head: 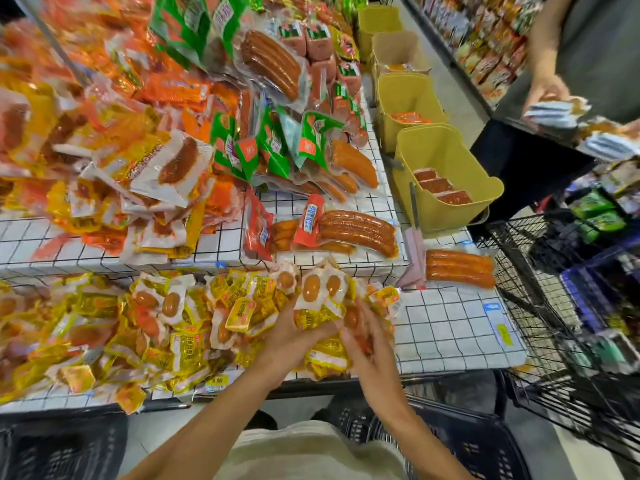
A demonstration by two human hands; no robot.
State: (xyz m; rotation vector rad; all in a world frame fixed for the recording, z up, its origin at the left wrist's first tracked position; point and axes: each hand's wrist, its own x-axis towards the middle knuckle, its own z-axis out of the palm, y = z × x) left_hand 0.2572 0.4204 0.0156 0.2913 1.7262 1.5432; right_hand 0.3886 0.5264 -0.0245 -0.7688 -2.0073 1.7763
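Observation:
A heap of small yellow-and-white snack packets (180, 317) with round sausages inside covers the lower white grid shelf (446, 327). My left hand (294, 332) grips a bunch of these packets (322, 296), lifted just above the heap at its right end. My right hand (360, 337) sits right beside it, fingers curled around more packets (353, 317) in the same bunch; motion blur hides the exact grip.
Larger sausage packs (360, 230) fill the upper shelf. One flat pack (460, 268) lies at the lower shelf's right. Yellow bins (443, 178) line the right side. Another person (554, 95) holds packets near a black wire cart (554, 306). A dark basket (467, 441) stands below me.

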